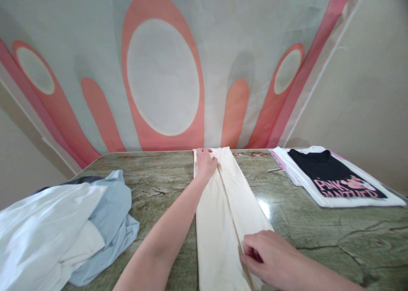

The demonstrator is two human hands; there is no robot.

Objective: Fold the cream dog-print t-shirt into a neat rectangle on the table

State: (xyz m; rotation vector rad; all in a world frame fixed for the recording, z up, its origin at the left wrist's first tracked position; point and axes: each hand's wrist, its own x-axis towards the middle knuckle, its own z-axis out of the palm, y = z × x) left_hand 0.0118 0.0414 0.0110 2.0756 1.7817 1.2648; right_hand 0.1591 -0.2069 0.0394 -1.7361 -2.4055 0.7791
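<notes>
A cream garment (216,214) that looks like trousers lies lengthwise down the middle of the table, in a long narrow strip. A raised edge or seam runs along its length. At its far end, near the table's back edge, my left hand (205,161) rests on the cloth with fingers stretched out. Closer to me, my right hand (267,252) has its fingers curled at the garment's right half, the thumb and forefinger pinching the cloth by the middle edge. The garment's near end runs out of the bottom of the view.
Crumpled white cloth (41,223) and light blue cloth (116,214) are heaped at the left. On the right lies a flat stack of shirts, topped by a white one with a black printed panel (338,172). A wall with pink shapes (162,142) borders the wood-patterned table (153,176).
</notes>
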